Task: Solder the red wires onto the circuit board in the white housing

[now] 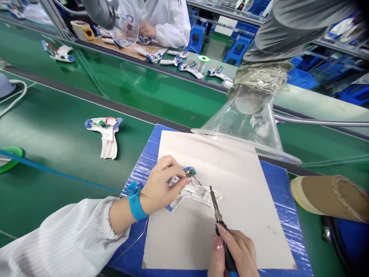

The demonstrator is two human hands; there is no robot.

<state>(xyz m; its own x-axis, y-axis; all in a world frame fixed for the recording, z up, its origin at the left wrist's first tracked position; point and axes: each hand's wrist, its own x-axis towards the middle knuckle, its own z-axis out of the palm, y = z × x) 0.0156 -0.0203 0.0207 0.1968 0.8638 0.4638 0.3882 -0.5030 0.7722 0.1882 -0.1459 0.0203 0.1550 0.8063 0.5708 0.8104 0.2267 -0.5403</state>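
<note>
My left hand (161, 186) is closed in a pinch on a white plastic gun-shaped shell (198, 192) that lies on a white sheet (230, 215). The shell carries a small green circuit board (189, 171) with red wires at its upper end. My right hand (235, 250) grips a soldering iron (216, 206). Its tip points up and left and hovers just over the shell's grip. A blue strap (135, 206) circles my left wrist.
The white sheet lies on a blue mat (276, 181). A clear fume funnel (248, 115) hangs over the sheet's far edge. Another shell (106, 132) lies on the green belt (57, 127). A cardboard tube (331, 196) lies at right. Across the belt a person (164, 21) works among several shells.
</note>
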